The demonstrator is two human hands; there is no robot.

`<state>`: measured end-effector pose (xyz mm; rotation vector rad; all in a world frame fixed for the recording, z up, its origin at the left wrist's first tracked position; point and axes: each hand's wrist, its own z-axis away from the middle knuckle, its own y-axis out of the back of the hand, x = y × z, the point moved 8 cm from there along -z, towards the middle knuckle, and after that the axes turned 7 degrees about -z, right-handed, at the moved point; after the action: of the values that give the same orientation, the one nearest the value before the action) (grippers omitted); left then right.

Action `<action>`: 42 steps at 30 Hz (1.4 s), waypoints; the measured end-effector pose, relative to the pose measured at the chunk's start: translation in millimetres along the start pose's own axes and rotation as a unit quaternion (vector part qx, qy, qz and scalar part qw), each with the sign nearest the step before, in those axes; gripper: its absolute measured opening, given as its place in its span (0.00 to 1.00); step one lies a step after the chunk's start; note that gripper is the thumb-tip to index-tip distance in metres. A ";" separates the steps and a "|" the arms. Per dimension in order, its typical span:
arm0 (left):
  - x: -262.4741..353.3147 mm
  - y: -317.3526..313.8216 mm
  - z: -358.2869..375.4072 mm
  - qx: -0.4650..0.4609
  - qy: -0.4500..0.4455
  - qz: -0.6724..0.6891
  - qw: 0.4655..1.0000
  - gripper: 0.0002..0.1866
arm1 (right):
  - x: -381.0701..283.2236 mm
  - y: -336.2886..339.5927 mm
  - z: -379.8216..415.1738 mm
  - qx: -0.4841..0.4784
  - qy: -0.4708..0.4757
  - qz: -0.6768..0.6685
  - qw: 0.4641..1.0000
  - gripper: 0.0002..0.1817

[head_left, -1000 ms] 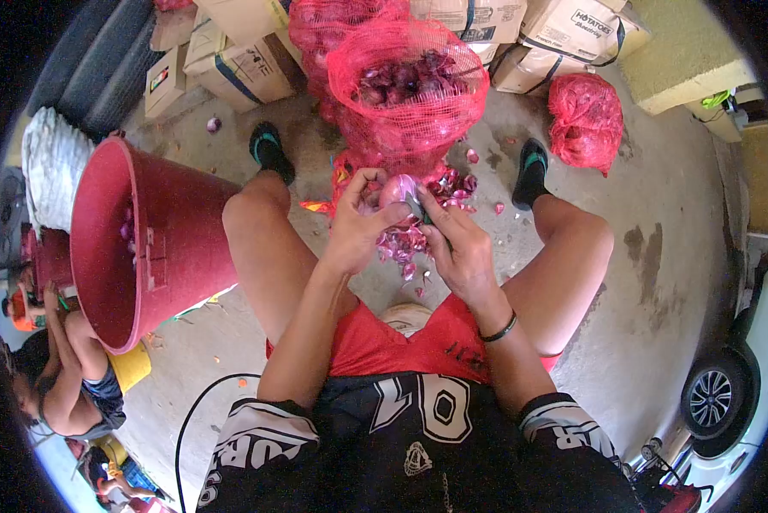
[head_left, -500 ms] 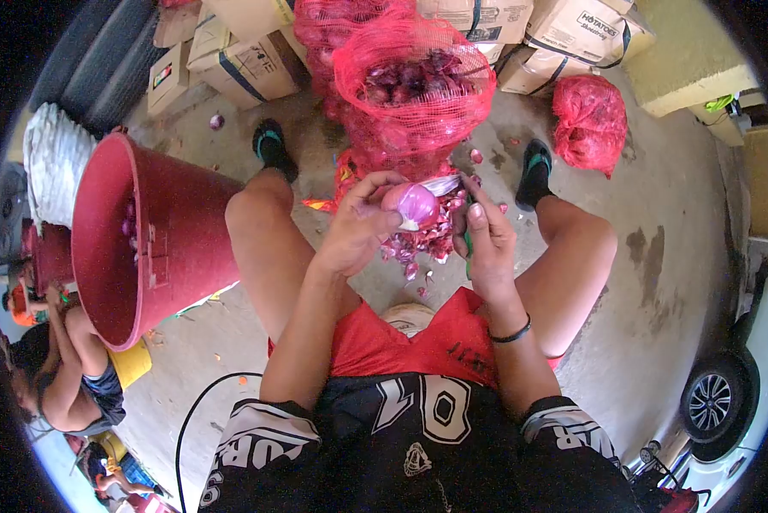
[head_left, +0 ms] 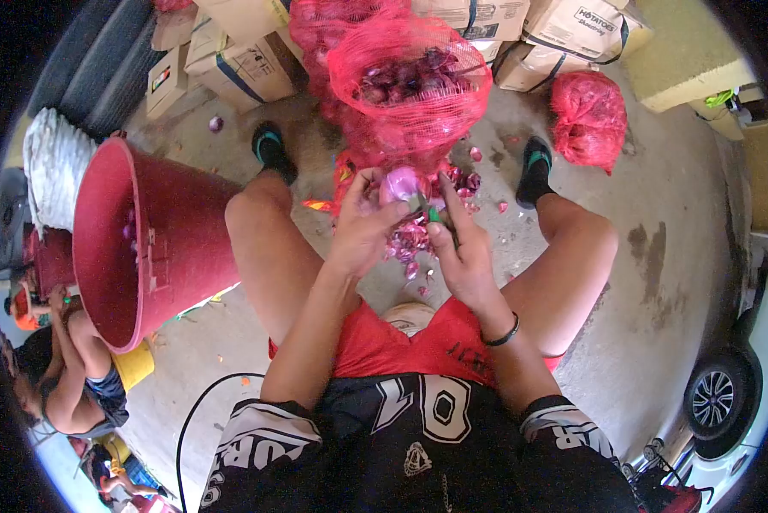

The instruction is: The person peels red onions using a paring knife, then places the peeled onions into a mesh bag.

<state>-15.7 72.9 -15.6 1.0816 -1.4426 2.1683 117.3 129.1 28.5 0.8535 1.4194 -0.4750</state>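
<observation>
A partly peeled red onion (head_left: 398, 185) is in my left hand (head_left: 360, 221), with the fingers wrapped round its left side and the thumb below. My right hand (head_left: 464, 254) is closed round the green handle of a small knife (head_left: 434, 213). The short blade lies against the right side of the onion. Beneath both hands is a heap of purple onion skins (head_left: 411, 243) on the floor. Just beyond stands an open red mesh sack (head_left: 410, 128), with dark red onions (head_left: 418, 79) showing in its mouth.
On the left a big red tub (head_left: 183, 231) leans toward me, some onions inside. Cardboard boxes (head_left: 243, 64) line the back. A tied red mesh bag (head_left: 587, 120) lies at back right. Another person (head_left: 67, 368) sits at far left. A car wheel (head_left: 711, 399) shows at right.
My right hand has moved in toward the onion, bringing the knife blade against it. The strip of skin pulled out between the hands is gone from there. The onion has shifted slightly up and left.
</observation>
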 end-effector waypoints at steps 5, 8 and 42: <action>-2.5 2.9 1.1 0.023 -0.009 -0.033 0.999 0.26 | -11.4 -5.0 -5.9 0.014 0.100 0.031 0.994 0.30; -4.5 7.3 -0.9 0.015 -0.034 -0.041 0.998 0.25 | -14.3 -3.8 -7.3 0.006 0.090 0.044 0.995 0.28; 2.7 -9.9 11.4 -0.178 0.072 0.066 0.979 0.32 | 28.8 22.6 -8.7 0.029 -0.117 -0.389 0.913 0.24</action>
<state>-6.6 66.7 -5.0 0.7061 -1.7876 1.9202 132.1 155.6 6.2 0.2207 1.4874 -1.1858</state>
